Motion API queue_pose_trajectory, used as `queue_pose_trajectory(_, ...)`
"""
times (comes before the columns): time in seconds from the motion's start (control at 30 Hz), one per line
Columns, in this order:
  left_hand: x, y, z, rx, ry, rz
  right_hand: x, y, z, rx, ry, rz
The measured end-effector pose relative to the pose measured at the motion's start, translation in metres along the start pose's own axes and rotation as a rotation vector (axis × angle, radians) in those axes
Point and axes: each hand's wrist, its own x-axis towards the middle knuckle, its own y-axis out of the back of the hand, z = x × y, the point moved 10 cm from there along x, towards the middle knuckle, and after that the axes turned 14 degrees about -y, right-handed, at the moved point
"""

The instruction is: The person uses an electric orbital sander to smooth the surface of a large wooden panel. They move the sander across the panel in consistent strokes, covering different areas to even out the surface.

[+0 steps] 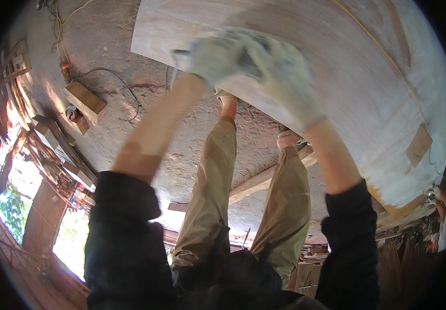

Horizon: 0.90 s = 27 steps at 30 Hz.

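One dark tool, on a large pale board, near its edge. Left hand and right hand, gloved, upon it (blurred; gripping or merely pressing, cannot tell).

Between the gloved fingers there's no way through: the blurred dark tool in their grip plugs the gap! To their right, though, the pale board opens wide and flat, up to a yellow cord cutting across, and past that lies a small brown piece. Left of the fingers, a thin grey cable loops close by!
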Motion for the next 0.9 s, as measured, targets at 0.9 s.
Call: queue_pose_trajectory(0.9,-0.081,0.03,-0.237,0.177,0.036,0.133,0.152,-0.078,-0.182,-0.018,-0.149,-0.123)
